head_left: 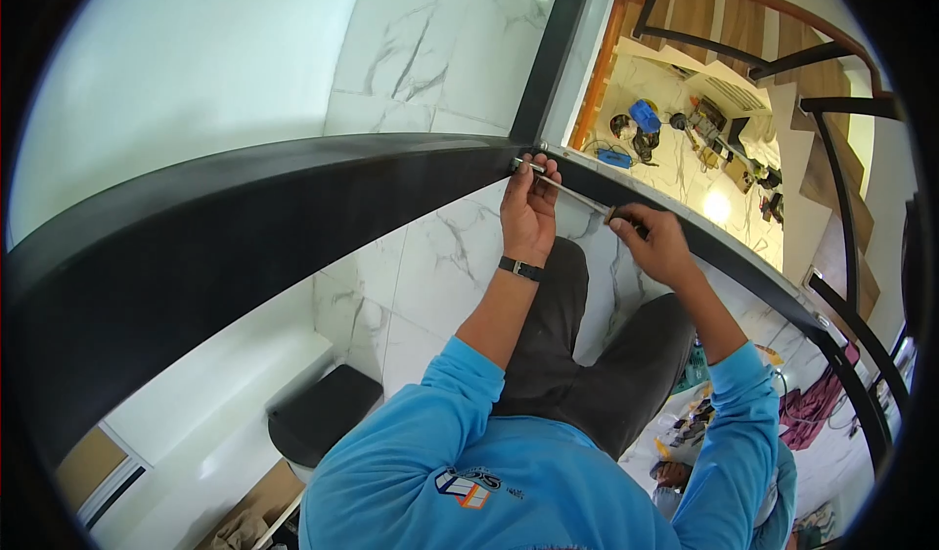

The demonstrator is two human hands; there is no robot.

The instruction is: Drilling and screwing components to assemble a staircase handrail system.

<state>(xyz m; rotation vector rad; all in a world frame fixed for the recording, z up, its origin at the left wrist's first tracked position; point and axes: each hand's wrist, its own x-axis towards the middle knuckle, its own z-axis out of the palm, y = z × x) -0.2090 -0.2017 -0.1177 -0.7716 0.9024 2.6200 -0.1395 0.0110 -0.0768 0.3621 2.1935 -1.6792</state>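
My right hand [653, 245] is closed around the dark handle of a screwdriver [579, 197]. Its long metal shaft runs up and left to the fingers of my left hand [530, 220]. Those fingers pinch a small silver metal fitting [529, 166] against the black metal beam [293, 193], close to the corner where several beams meet. The fingers partly hide both the fitting and the screwdriver's tip, so I cannot tell whether the tip sits in a screw. A dark strap is on my left wrist.
Another black rail [706, 237] runs from the corner down to the right. Beyond it, a wooden staircase [743, 22] drops to a lower floor with scattered tools, including a blue case [645, 115]. A black-lidded bin [328, 411] stands lower left. A person [673, 474] is low at right.
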